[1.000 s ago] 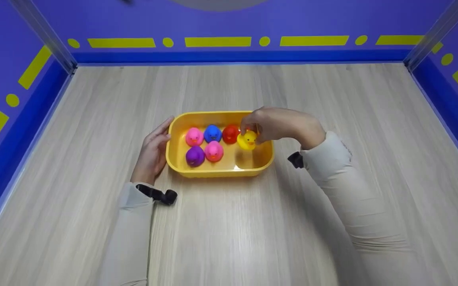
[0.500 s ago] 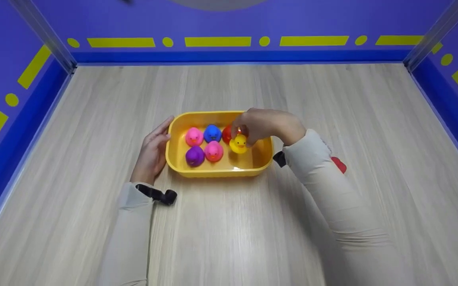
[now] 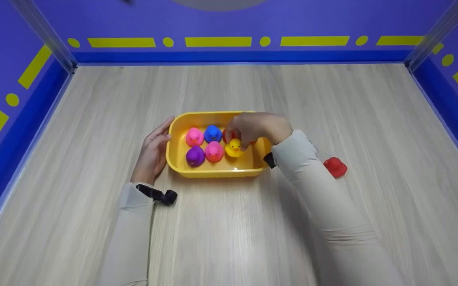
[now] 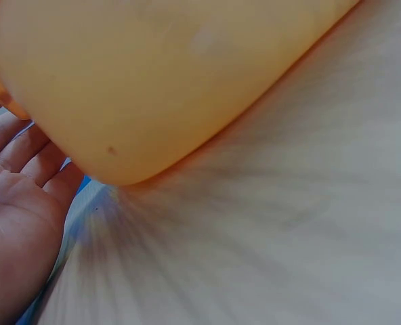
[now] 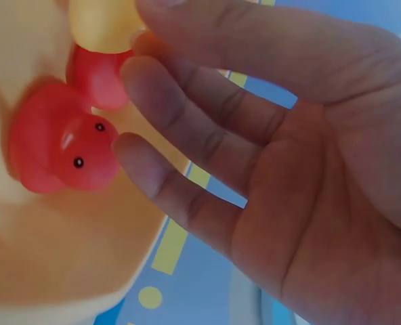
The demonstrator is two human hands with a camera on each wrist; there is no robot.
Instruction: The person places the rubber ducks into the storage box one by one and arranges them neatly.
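A yellow plastic tub (image 3: 205, 174) holds several rubber ducks: a pink duck (image 3: 194, 136), a blue duck (image 3: 212, 134), a purple duck (image 3: 195, 156) and a second pink duck (image 3: 214, 151). My left hand (image 3: 152, 153) rests along the tub's left end, fingers extended against its wall (image 4: 153, 95). Inside the tub, my right hand (image 3: 255, 128) pinches a yellow duck (image 3: 235, 149) between thumb and fingers, beside the front pink duck. Two red ducks partly hidden by that hand in the head view show in the right wrist view, one red duck (image 5: 58, 145) near its fingertips.
Another red duck (image 3: 335, 167) lies on the wood-grain table (image 3: 221, 230), right of the tub beside my right sleeve (image 3: 316, 190). Blue-purple panels with yellow marks (image 3: 218, 41) enclose the table at the back and both sides.
My right hand has moved left inside the tub with the yellow duck, bringing it beside the front pink duck. The red duck on the table has come out from behind my sleeve. My left hand stays put.
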